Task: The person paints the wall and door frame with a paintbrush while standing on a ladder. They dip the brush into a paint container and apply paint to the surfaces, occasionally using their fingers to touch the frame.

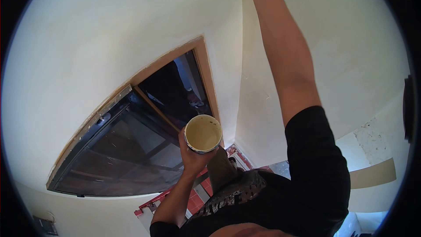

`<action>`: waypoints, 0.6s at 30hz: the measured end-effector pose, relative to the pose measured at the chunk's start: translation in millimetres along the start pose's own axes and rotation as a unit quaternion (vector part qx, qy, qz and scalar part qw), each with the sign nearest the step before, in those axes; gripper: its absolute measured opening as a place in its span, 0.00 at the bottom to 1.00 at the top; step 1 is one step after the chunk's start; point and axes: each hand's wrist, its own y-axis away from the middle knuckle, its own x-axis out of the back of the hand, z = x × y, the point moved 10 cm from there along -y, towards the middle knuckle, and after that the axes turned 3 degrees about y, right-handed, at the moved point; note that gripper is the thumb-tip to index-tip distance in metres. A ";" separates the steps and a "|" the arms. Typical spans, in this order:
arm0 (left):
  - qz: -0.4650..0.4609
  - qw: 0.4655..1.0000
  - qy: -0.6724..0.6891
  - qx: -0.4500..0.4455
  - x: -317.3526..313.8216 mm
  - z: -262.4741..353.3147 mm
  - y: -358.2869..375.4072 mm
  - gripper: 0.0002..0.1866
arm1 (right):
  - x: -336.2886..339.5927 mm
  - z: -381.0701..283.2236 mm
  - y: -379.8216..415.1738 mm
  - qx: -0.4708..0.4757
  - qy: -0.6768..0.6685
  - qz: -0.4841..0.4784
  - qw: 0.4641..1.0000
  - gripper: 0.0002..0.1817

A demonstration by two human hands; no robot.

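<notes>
My left hand (191,157) grips a small round cup (202,133) from below, held upright at chest height. The cup is filled with cream-coloured paint and its rim is smeared with it. My right arm (285,61) stretches straight up along the corner of two cream walls (240,61). It leaves the picture at the top edge, so the right hand itself is hidden. I wear a black short-sleeved shirt (315,171).
A window (144,131) with a wooden frame and dark glass is set in the left wall, close behind the cup. Red and white floor tiles (197,197) show far below. A patch of rough unpainted wall (372,138) lies at the right.
</notes>
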 end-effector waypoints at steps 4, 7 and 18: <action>0.001 1.000 0.001 -0.016 1.1 -3.7 -1.4 0.55 | 147.5 96.1 68.2 -0.036 0.048 -0.006 0.998 0.11; 0.000 1.000 0.019 -0.008 1.8 -6.5 -0.6 0.56 | 295.0 163.6 167.5 -0.134 0.110 0.061 0.983 0.09; -0.003 1.000 0.015 0.000 1.0 -5.8 -0.3 0.56 | 284.4 152.2 164.7 -0.118 0.434 0.028 0.893 0.11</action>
